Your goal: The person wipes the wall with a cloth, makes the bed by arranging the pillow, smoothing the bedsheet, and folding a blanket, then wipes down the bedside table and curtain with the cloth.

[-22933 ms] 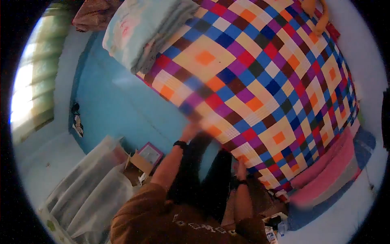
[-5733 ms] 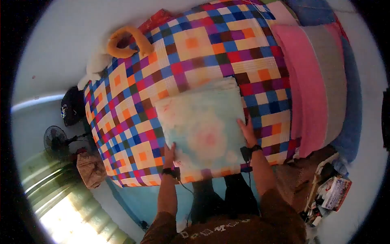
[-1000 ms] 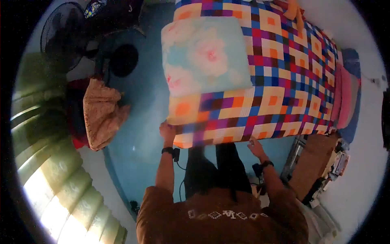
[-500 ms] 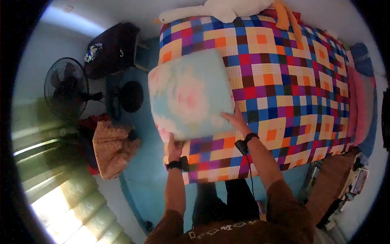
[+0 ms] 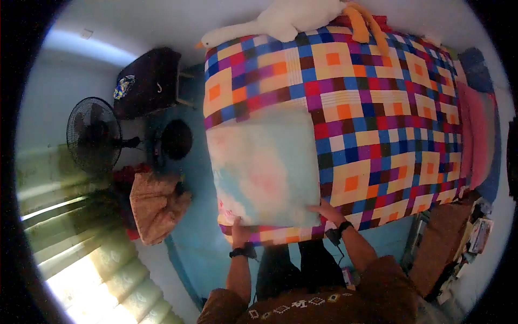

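A folded pale blue blanket with blurred pink and cream flowers lies on a bed's multicoloured checked bedspread, towards the bed's left end. My left hand grips its near left corner, with the thumb on top and the other fingers mostly hidden below. At the near right corner, my right hand is closed on the blanket's edge, with fingers partly tucked under it. Each wrist wears a black strap with a small dark device.
A white plush goose with orange legs lies along the bed's far edge. Pink pillows are at the right end. On the left are a standing fan, a dark suitcase, a brown cloth and a green curtain.
Both hands have drawn the folded blanket across the bed towards my body, and it now lies near the bed's front edge. The view has shifted slightly.
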Tool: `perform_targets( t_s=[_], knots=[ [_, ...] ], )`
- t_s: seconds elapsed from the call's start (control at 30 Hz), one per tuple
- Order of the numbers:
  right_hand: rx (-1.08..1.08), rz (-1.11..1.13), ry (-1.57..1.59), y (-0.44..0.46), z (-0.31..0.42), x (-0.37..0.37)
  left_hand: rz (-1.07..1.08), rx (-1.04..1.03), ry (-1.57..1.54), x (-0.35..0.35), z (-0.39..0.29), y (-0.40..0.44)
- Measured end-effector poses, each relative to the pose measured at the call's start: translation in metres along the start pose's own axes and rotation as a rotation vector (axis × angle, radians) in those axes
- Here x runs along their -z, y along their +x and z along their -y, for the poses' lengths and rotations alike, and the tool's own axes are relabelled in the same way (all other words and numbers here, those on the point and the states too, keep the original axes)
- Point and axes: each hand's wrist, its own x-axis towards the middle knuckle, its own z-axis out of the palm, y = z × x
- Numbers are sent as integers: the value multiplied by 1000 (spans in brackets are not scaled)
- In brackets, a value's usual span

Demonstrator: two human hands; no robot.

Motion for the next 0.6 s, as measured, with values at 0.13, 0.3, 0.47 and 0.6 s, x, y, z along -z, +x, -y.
perform_targets(
  t_s=[0.13, 0.3, 0.47, 0.6],
  knots=[
    [130, -105, -13, 13, -16, 6, 96, 33, 28, -15, -4, -10],
    [356, -331, 412, 79, 41, 9, 169, -449, 673, 19, -20, 53],
    [416, -256, 12, 76, 113, -25, 164, -397, 393, -23, -27, 23],
    [635, -126, -144, 11, 199, -76, 130, -499, 172, -161, -40, -99]
  ],
)
